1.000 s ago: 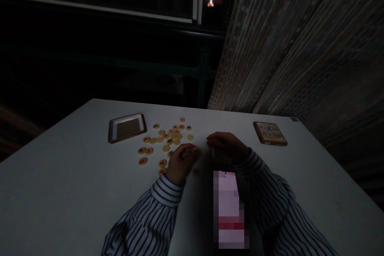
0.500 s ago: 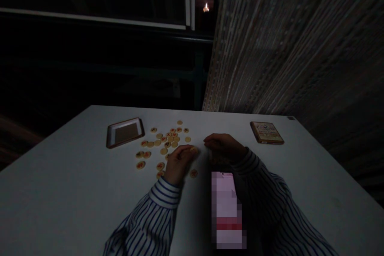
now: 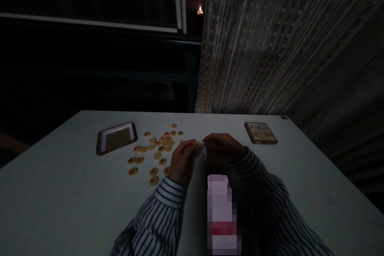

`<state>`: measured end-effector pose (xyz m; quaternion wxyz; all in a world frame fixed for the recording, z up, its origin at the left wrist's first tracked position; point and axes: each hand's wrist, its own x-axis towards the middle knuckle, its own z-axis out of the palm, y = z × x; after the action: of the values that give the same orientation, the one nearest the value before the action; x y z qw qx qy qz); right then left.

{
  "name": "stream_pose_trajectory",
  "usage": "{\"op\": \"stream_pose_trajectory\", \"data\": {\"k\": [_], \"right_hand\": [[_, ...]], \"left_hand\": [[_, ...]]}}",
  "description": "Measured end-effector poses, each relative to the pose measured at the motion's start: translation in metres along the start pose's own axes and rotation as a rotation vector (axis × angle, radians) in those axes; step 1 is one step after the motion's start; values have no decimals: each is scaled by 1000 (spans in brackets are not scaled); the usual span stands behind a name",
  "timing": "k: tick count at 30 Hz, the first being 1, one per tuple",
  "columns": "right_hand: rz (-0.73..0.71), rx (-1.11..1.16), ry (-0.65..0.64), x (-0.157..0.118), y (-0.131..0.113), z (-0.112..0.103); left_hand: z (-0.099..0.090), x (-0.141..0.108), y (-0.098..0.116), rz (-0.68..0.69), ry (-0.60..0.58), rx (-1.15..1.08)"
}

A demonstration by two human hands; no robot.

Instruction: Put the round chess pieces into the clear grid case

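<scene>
My left hand [image 3: 181, 163] pinches a round Chinese chess piece [image 3: 197, 144] between thumb and fingertips, held above the white table [image 3: 75, 196]. Just right of it is my right hand [image 3: 223, 145], its fingers pressed together and pointing at the piece with a small gap. What the right fingers hold, if anything, is too dark to tell. Several pale round pieces [image 3: 161, 149] lie scattered to the left, some with red or black characters, some plain on top. In shadow under my right hand, more pieces [image 3: 218, 163] sit in a row, partly hidden.
A shallow brown-edged tray [image 3: 101, 150] stands at the far left. A flat printed box [image 3: 261, 133] lies at the right. Nearest me is a phone [image 3: 220, 204] with a lit, blurred-out screen. A strand curtain [image 3: 234, 48] hangs behind the table's far edge.
The camera view has shifted a little to the right. My left hand has come slightly closer to the right hand with the piece, covering a red-marked piece that lay beside it.
</scene>
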<state>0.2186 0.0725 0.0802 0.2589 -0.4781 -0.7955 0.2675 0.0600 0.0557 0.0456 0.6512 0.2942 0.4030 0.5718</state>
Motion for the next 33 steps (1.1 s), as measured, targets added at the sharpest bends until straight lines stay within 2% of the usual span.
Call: {"op": "stream_pose_trajectory", "data": {"k": [7,11,22,27,33], "right_hand": [[14,-80,-6,-3,4,-8],[-7,-129,-21,0,8,-11],[-84,-75,-46,4,18,10],[-31,-61,-30,5,13,9],[-116,-49,-11,5,18,8]], "left_hand": [[3,0,-11,-86,38,-119],[-3,0,-14,-69,29,-101],[-5,-2,-20,-80,-67,-56],[-4,-1,-21,-99,-45,11],[-7,1,-20,-66,-70,175]]}}
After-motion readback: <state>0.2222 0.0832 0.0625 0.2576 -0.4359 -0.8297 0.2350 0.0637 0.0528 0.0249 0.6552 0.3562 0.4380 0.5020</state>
